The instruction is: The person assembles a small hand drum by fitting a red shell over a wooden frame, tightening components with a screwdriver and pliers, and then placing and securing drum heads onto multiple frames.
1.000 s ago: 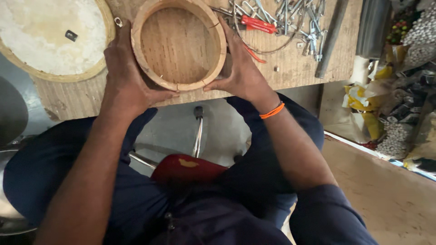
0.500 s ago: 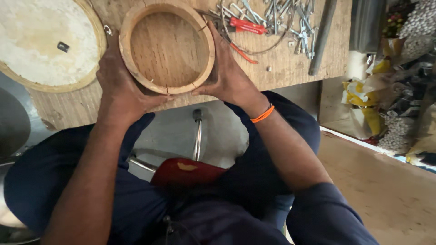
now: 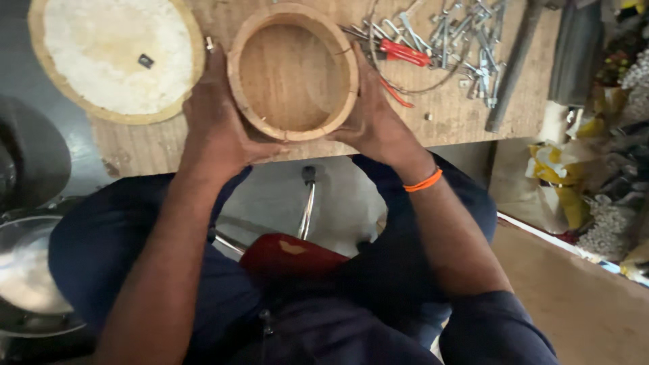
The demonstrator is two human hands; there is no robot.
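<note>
- A rough wooden bench (image 3: 466, 115) fills the top of the view, its face scuffed and pale; below its edge show a grey floor and the person's dark blue trousers, seated on a red stool (image 3: 291, 255).
- The left hand (image 3: 216, 128) wraps the near left wall of a round wooden drum (image 3: 292, 71), fingers curled against the outside, thumb under the near rim.
- The right hand (image 3: 375, 122) clasps the opposite wall the same way; an orange band (image 3: 422, 181) circles that wrist.
- Both hands are closed on the drum, which sits at the bench's near edge, tilted slightly toward the person.
- The drum is a short cylinder with a thick, smooth rim and a flat wooden bottom showing straight grain; it looks rigid and light.
- By my judgement the step in hand is holding and inspecting or seating the drum; any next move calls for an even 2-handed grip so it does not slip off the edge.
- Just left of it lies a disc (image 3: 115, 57), a wooden ring with a chalky white face and 1 small dark piece on it.
- To the right lie red-handled pliers (image 3: 399, 51), a heap of metal spanners (image 3: 466, 34) and a dark bar (image 3: 510, 64).
</note>
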